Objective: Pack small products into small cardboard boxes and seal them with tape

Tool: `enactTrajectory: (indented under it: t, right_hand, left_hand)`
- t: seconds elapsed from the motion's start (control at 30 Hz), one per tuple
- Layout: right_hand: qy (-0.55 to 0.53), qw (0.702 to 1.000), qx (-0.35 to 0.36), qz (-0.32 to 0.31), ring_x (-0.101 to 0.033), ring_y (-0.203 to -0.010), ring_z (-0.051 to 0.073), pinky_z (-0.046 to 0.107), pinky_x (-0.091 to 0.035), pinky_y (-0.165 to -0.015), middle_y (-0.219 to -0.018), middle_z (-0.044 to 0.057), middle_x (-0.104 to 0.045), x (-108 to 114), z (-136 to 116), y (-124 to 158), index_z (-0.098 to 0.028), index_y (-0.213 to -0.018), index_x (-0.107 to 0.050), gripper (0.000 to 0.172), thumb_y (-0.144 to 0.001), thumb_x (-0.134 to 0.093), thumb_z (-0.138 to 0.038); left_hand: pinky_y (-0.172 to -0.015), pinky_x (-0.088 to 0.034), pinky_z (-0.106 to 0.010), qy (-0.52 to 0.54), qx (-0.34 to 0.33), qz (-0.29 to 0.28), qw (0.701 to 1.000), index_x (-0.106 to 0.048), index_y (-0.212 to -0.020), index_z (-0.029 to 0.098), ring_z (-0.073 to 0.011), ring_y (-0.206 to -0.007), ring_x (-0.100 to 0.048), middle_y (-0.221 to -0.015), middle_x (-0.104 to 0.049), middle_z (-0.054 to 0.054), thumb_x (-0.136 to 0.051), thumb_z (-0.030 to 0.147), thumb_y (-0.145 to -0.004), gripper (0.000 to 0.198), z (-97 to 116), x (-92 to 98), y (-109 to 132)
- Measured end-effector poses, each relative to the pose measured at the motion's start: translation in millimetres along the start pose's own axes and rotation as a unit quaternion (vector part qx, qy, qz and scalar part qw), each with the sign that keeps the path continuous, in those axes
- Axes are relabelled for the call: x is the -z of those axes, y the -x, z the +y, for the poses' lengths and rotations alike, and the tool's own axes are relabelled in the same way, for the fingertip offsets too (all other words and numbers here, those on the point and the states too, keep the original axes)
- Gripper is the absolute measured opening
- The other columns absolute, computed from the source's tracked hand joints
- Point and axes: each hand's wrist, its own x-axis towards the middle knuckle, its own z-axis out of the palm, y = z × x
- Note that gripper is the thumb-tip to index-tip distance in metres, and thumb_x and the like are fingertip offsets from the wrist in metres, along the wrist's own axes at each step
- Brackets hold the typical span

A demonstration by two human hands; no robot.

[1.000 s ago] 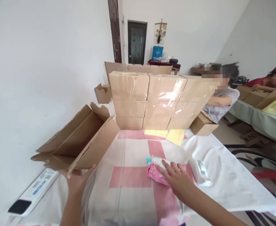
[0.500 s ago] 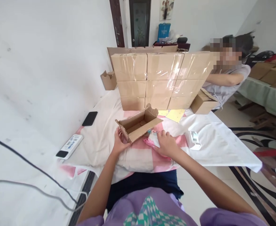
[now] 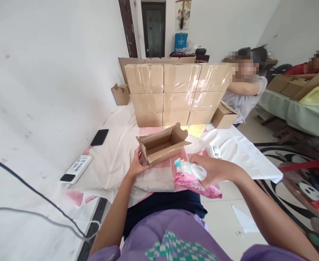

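My left hand [image 3: 134, 165] holds the near left end of an open cardboard box [image 3: 163, 145], its thumb outside and its fingers partly hidden at the end wall. The box stands on the cloth with its top open and flaps spread; the inside I can see is bare cardboard. To the right of the box, my right hand [image 3: 216, 169] grips a pink pack of wet wipes [image 3: 194, 185] from above. The pack has a white lid and tilts over the table's front edge. My right fingertips are partly hidden behind it.
A wall of taped cartons [image 3: 175, 94] stands at the back of the table. A smaller box [image 3: 224, 115] is beside it. A black phone [image 3: 99, 137] and a white device [image 3: 76, 168] lie left; another white device [image 3: 216, 152] lies right. A co-worker [image 3: 246, 87] sits behind.
My right hand has lifted the pack of wipes from beside the box and moved it right and toward me. My left hand stays on the box. The view has turned slightly right.
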Motion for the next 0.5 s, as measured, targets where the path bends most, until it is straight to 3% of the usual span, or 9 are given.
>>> enactTrajectory:
  t: [0.1, 0.27, 0.4, 0.5]
  right_hand:
    - [-0.047, 0.998, 0.038, 0.005, -0.062, -0.098, 0.026, 0.031, -0.049, -0.078, -0.111, 0.003, -0.065, 23.3, -17.5, 22.8, -0.027, -0.122, -0.059, 0.063, -0.061, -0.074, -0.024]
    - [-0.051, 0.983, 0.106, 0.139, -0.057, -0.090, 0.021, 0.029, -0.049, -0.073, -0.103, 0.001, -0.058, 69.1, -35.8, 25.1, -0.025, -0.106, -0.053, 0.052, -0.060, -0.078, -0.026]
    - [-0.070, 0.962, 0.158, 0.211, -0.056, -0.093, 0.021, 0.030, -0.049, -0.074, -0.107, 0.002, -0.056, 89.3, -50.2, -15.2, -0.024, -0.108, -0.050, 0.054, -0.063, -0.080, -0.030]
    - [-0.059, 0.955, 0.180, 0.227, -0.053, -0.091, 0.020, 0.030, -0.046, -0.073, -0.106, 0.003, -0.054, 83.6, -56.9, -61.4, -0.022, -0.108, -0.049, 0.054, -0.065, -0.079, -0.032]
  left_hand:
    - [-0.127, -0.026, -0.060, -0.005, -0.006, -0.022, 1.000, -0.012, -0.163, 0.035, -0.0380, -0.157, -0.026, -0.166, -0.022, -0.016, -0.094, 0.040, -0.067, 0.127, 1.9, 0.4, 1.1]
    - [-0.127, -0.027, -0.060, 0.013, -0.001, -0.041, 0.999, -0.011, -0.164, 0.036, -0.0381, -0.156, -0.029, -0.169, -0.019, -0.015, -0.094, 0.039, -0.068, 0.128, 2.4, 1.1, 1.5]
    - [-0.125, -0.030, -0.060, 0.031, 0.013, -0.052, 0.998, -0.009, -0.165, 0.032, -0.0380, -0.153, -0.034, -0.167, -0.023, -0.019, -0.095, 0.042, -0.066, 0.131, 3.7, 1.0, -1.2]
    - [-0.121, -0.035, -0.062, 0.048, 0.019, -0.050, 0.997, -0.009, -0.166, 0.030, -0.0394, -0.152, -0.035, -0.163, -0.029, -0.021, -0.096, 0.044, -0.063, 0.135, 4.9, 0.4, -4.1]
